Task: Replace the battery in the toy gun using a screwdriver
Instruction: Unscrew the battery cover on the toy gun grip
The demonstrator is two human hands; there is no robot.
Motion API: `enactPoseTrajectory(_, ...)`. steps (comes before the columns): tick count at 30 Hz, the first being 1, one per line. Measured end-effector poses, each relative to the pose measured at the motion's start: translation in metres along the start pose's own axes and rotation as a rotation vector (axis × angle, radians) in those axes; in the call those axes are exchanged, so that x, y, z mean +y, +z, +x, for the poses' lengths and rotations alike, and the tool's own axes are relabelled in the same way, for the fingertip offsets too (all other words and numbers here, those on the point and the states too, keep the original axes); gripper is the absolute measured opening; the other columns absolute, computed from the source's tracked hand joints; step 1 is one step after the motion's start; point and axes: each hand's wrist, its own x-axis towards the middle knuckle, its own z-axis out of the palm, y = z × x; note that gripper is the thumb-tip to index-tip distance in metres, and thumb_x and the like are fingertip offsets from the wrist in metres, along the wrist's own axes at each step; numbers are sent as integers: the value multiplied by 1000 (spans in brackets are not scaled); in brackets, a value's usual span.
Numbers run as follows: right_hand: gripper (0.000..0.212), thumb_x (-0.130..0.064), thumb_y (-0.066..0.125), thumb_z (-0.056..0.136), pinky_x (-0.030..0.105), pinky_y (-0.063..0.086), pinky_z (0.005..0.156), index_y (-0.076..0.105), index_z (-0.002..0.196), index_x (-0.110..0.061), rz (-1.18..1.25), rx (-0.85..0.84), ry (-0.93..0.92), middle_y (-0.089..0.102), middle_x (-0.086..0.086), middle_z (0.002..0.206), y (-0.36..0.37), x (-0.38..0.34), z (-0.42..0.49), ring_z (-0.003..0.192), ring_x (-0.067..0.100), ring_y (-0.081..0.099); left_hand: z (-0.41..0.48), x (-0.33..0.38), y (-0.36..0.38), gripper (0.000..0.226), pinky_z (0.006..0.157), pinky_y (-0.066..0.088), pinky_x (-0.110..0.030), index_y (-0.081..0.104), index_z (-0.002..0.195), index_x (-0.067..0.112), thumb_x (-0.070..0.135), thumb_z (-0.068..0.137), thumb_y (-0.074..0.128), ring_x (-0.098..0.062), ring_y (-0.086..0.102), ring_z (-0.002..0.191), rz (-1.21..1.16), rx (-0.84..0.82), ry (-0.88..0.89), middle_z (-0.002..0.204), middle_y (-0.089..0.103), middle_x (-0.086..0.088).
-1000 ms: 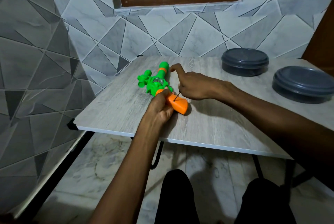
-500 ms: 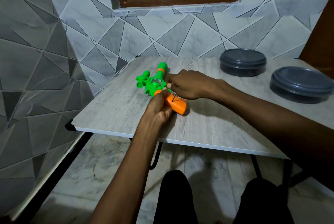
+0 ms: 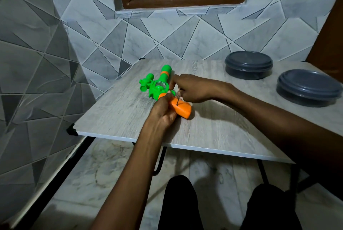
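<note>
Now left hand [image 3: 163, 113] grips gun [image 3: 182, 109], right hand [image 3: 193, 88] screwdriver [image 3: 177, 100].

Light grey wood-grain table [image 3: 222, 127], white along the near edge, with a black cap [image 3: 71, 130] on the near-left corner. Stands on thin black legs over a pale marbled floor [image 3: 104, 170], far edge at the tiled wall [image 3: 167, 38]. Carries a green and orange toy gun [image 3: 157, 88] left of centre, lying flat, barrel toward the wall. Holds two dark grey round lidded tubs at the far right: back tub [image 3: 248, 67] and front tub [image 3: 309, 87], near each other but apart, and well apart from the toy gun.
</note>
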Motion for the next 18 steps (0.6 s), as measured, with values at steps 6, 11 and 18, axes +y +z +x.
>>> enactPoseTrajectory(6,40,-37,37,102,37,35,74,46,123,-4,-278,181,76,54,23,123,8,-8,-5,111,41,54,-3,2,2,22,106,40,-45,59,96,5,6,102,38,-24,61,85,-2,-24,-39,91,67,-15)
enactPoseTrajectory(11,40,-25,45,96,37,32,71,36,130,-5,-329,262,62,58,19,117,6,-11,-11,103,42,57,-5,2,4,34,109,38,-47,52,132,-1,3,100,41,-30,58,115,29,3,-37,139,52,-18)
enactPoseTrajectory(18,39,-19,44,95,32,30,70,36,131,-7,-45,14,94,55,17,103,-1,-9,-6,92,34,51,-1,1,2,44,113,34,-47,41,144,1,1,100,41,-29,57,113,30,29,-9,140,49,-19)
